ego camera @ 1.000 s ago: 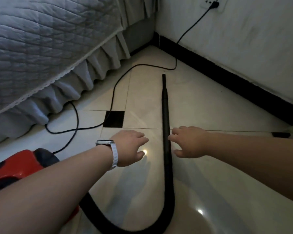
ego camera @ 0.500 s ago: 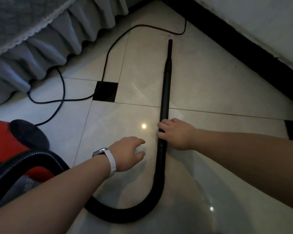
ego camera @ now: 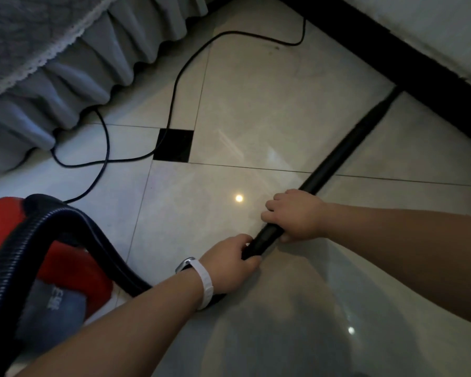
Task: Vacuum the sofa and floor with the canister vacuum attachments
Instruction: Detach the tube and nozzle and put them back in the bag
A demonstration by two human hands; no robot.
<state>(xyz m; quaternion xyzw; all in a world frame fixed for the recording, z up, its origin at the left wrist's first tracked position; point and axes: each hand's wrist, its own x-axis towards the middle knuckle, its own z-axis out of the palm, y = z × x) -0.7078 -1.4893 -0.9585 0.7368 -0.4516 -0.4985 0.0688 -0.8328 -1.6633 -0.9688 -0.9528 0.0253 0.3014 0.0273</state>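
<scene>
A long black vacuum wand (ego camera: 340, 153) runs diagonally over the glossy tiled floor (ego camera: 256, 104), its narrow tip close to the black skirting board (ego camera: 419, 74) at the upper right. My right hand (ego camera: 297, 213) grips the wand near its lower end. My left hand (ego camera: 229, 262), with a white watch strap on the wrist, grips the same wand just below it. A ribbed black hose (ego camera: 38, 227) arcs from the wand end back to the red canister vacuum (ego camera: 74, 268) at the lower left.
A grey quilted cover with a frilled skirt (ego camera: 74, 58) fills the upper left. The black power cord (ego camera: 174, 85) loops across the tiles from under the skirt toward the wall. A white wall (ego camera: 446, 25) stands at the upper right.
Both hands have closed on the wand and lifted its rear end. The wand has swung so its tip points right toward the skirting. The hose now arcs up over the canister.
</scene>
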